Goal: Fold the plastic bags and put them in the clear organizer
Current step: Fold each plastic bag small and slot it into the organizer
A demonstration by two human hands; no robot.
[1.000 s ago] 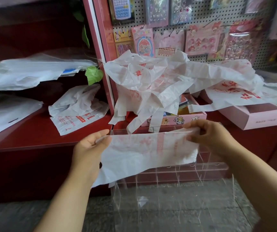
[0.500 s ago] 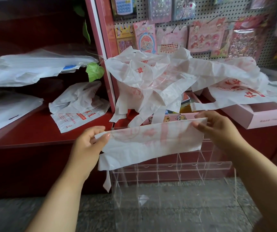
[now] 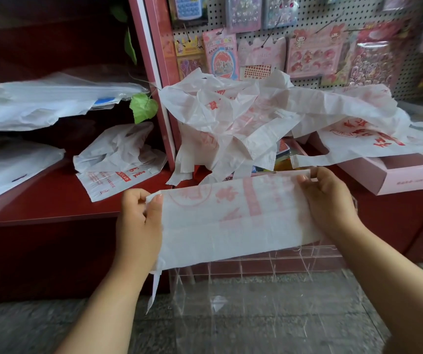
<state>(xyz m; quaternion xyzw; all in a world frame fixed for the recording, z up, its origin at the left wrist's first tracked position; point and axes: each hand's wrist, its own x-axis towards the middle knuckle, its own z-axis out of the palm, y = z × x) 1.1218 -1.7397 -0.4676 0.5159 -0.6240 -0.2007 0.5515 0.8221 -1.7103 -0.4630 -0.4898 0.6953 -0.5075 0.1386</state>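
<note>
We are holding 1 white plastic bag [image 3: 233, 221] stretched flat between both hands, above the clear organizer [image 3: 269, 297] on the floor. Left hand [image 3: 139, 226] is pinching the bag's left edge, thumb in front, its grip closed on the plastic. Right hand [image 3: 328, 200] is gripping the upper right corner, fingers curled over it. A thin strip is dangling below the left grip. A pile of loose bags [image 3: 243, 118] is sitting behind on the red shelf [image 3: 52, 208].
</note>
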